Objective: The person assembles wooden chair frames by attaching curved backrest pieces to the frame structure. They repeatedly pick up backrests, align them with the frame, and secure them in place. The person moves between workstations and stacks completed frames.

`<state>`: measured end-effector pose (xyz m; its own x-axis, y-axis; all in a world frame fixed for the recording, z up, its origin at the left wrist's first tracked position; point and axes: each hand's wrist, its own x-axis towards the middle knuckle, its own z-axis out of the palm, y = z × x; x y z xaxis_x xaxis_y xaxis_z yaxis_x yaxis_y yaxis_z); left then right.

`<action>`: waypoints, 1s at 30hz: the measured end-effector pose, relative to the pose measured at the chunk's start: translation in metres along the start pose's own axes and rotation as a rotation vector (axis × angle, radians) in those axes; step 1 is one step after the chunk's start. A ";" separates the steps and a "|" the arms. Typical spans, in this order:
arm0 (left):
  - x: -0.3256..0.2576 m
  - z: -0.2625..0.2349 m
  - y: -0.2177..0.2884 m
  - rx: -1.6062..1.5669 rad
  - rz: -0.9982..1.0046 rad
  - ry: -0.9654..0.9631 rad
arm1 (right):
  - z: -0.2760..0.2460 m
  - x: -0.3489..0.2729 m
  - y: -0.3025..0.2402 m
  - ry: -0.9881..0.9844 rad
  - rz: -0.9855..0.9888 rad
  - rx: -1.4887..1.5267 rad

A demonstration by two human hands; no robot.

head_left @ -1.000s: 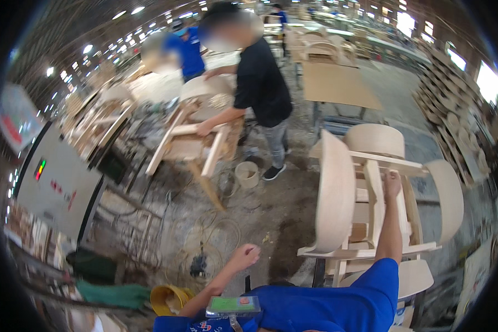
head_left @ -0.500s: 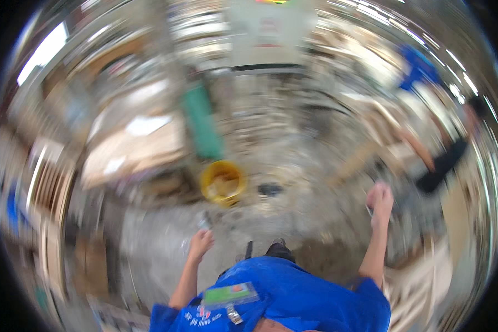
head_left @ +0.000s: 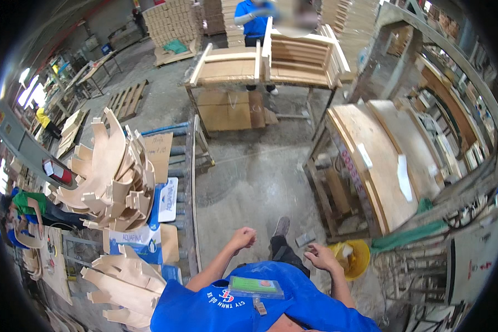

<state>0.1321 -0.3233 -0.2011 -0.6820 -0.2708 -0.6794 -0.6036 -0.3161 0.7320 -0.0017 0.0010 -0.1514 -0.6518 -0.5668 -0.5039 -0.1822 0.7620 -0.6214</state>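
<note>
Head view: left hand (head_left: 242,239) loosely curled, right hand (head_left: 322,258) spread near yellow bucket (head_left: 364,263); floor (head_left: 238,185) separates roller conveyor (head_left: 193,199) edge from panel stack (head_left: 384,193) edge.

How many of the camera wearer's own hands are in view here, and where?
2. The left hand is left of the grey shoe; the right hand is to the shoe's right, next to the yellow bucket. Neither is hidden.

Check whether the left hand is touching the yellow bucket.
Apart. The head view shows a wide gap, with the shoe and right hand between the left hand and yellow bucket.
</note>
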 end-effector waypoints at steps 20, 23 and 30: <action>0.255 -0.068 0.315 -0.163 0.163 0.133 | -0.328 0.387 -0.128 0.300 -0.278 0.171; 0.309 -0.106 0.388 -0.147 0.305 0.114 | -0.411 0.458 -0.148 0.501 -0.328 0.364; 0.426 -0.161 0.609 -0.104 0.707 0.231 | -0.549 0.588 -0.209 1.152 -0.032 -0.030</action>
<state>-0.4590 -0.7773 -0.0532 -0.7819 -0.6213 -0.0516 -0.0040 -0.0777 0.9970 -0.7511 -0.3198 0.0109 -0.9294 0.0242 0.3683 -0.2185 0.7681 -0.6019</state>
